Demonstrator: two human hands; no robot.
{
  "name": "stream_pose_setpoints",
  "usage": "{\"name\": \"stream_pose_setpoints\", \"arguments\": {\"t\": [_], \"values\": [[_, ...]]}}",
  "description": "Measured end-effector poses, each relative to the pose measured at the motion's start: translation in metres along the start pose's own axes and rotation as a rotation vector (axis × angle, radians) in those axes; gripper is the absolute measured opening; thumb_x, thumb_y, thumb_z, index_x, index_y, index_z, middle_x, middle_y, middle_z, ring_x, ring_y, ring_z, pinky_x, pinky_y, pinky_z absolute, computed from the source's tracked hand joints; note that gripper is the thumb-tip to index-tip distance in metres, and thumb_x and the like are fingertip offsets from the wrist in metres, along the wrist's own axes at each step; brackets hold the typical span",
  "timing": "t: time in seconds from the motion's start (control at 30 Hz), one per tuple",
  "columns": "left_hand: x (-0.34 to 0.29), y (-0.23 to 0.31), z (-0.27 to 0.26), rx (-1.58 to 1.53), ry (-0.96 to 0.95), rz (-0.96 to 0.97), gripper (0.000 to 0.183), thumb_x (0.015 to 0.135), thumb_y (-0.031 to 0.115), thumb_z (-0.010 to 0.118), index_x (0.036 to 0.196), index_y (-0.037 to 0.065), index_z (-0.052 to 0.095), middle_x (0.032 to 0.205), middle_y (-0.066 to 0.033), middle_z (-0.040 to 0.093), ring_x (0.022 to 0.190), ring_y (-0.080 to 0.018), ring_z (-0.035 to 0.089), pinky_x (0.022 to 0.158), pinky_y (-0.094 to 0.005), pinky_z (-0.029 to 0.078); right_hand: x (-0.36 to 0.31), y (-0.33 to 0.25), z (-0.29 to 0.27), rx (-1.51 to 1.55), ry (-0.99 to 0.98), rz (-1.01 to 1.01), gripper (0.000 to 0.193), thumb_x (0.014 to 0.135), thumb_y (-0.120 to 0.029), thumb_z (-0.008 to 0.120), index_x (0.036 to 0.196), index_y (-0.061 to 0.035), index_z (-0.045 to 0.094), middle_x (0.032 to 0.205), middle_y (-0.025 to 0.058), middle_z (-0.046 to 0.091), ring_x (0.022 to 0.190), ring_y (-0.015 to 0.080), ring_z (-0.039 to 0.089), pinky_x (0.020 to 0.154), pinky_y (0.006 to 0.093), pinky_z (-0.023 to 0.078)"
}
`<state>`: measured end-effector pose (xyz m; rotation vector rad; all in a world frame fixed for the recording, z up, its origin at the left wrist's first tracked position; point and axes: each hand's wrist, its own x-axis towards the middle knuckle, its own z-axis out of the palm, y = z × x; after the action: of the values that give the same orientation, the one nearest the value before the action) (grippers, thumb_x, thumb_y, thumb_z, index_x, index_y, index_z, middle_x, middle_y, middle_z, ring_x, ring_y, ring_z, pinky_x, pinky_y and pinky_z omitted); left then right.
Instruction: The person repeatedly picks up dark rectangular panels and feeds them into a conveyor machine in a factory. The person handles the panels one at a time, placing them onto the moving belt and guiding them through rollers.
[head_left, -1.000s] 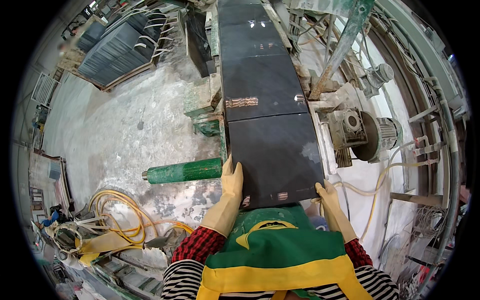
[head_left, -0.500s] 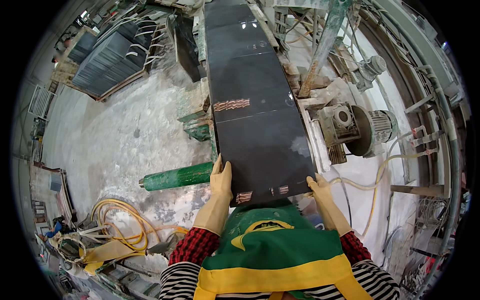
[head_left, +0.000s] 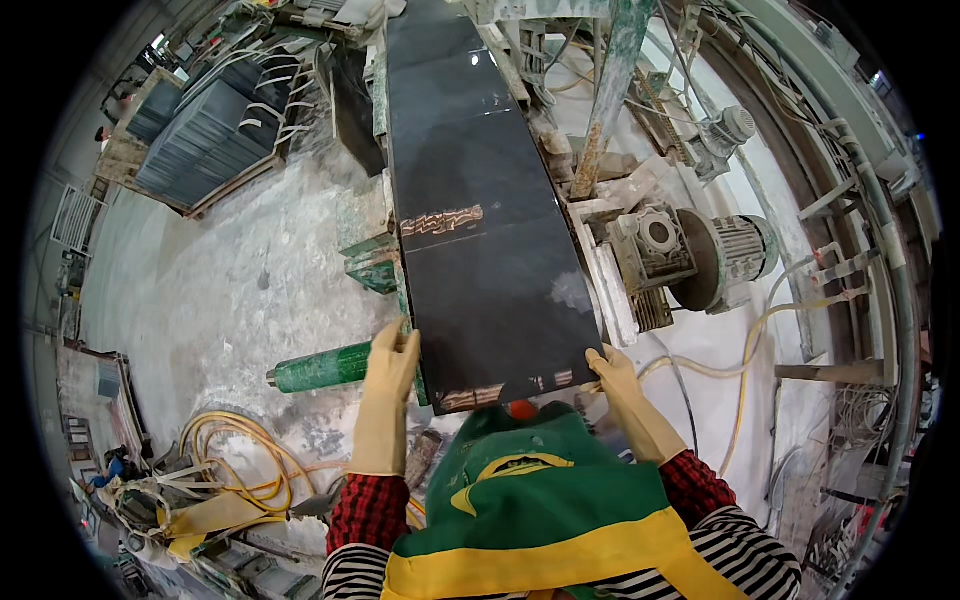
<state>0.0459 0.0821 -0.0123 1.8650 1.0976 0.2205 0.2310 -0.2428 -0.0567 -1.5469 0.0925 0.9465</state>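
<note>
A long row of dark, glossy stone slabs runs away from me, and the nearest slab (head_left: 500, 310) ends just in front of my apron. My left hand (head_left: 390, 362), in a long cream rubber glove, is at its left edge close to the near corner, with the fingers bent and closed at the rim. Opposite, my right hand (head_left: 613, 375), gloved alike, grips the right near corner, its thumb and fingers closed round the edge. The slab's underside is hidden. Reflections of light streak its surface.
A green roller (head_left: 320, 368) sticks out left of the slab. To the right stands a motor with gearbox (head_left: 690, 250). Yellow hose (head_left: 235, 455) lies coiled on the dusty floor at lower left. Strapped stacks of slabs (head_left: 215, 135) stand at far left.
The whole view has shifted slightly. My left hand has moved outward and now sits at the slab's rim, off the top face. My right hand keeps its place at the right corner.
</note>
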Motion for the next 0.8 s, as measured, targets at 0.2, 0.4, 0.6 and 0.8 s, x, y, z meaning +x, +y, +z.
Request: {"name": "stream_pose_setpoints", "arguments": {"t": [0.2,0.4,0.6,0.8], "values": [[-0.040,-0.056,-0.025,-0.352,0.087,-0.123,0.052,0.097,0.016,0.065,0.141,-0.004,0.049,0.097,-0.0084,0.063,0.084,-0.0139,0.061,0.076,-0.0280,0.054,0.010,0.008,0.004,-0.006,0.014,-0.067,0.035,0.100,-0.027,0.061,0.125,-0.0026,0.057,0.094,0.0027,0.067,0.053,0.0102,0.061,0.045,0.0202,0.051],[-0.125,-0.112,-0.022,-0.448,0.224,-0.256,0.053,0.096,0.022,0.067,0.141,-0.003,0.051,0.094,-0.0062,0.063,0.084,-0.0125,0.061,0.081,-0.0272,0.053,0.003,-0.005,-0.004,0.021,-0.063,0.021,0.046,0.103,-0.028,0.057,0.142,-0.0051,0.049,0.108,0.0114,0.069,0.061,0.0174,0.069,0.048,0.0238,0.052],[-0.231,-0.173,-0.039,-0.403,0.394,-0.439,0.051,0.105,0.025,0.053,0.147,-0.003,0.043,0.124,-0.0106,0.063,0.108,-0.0158,0.059,0.096,-0.0281,0.048,-0.018,0.036,-0.033,0.035,0.017,-0.128,0.048,0.105,-0.035,0.054,0.146,-0.0108,0.049,0.099,0.0142,0.071,0.064,0.0189,0.070,0.053,0.0247,0.053],[-0.369,-0.213,-0.040,-0.314,0.733,-0.629,0.047,0.105,0.025,0.053,0.143,-0.001,0.048,0.141,-0.0169,0.056,0.129,-0.0258,0.056,0.108,-0.0336,0.043,-0.015,0.082,-0.037,-0.216,-0.209,-0.067,0.052,0.103,-0.047,0.052,0.139,-0.0091,0.056,0.094,0.0170,0.073,0.064,0.0203,0.070,0.057,0.0264,0.055]]}}
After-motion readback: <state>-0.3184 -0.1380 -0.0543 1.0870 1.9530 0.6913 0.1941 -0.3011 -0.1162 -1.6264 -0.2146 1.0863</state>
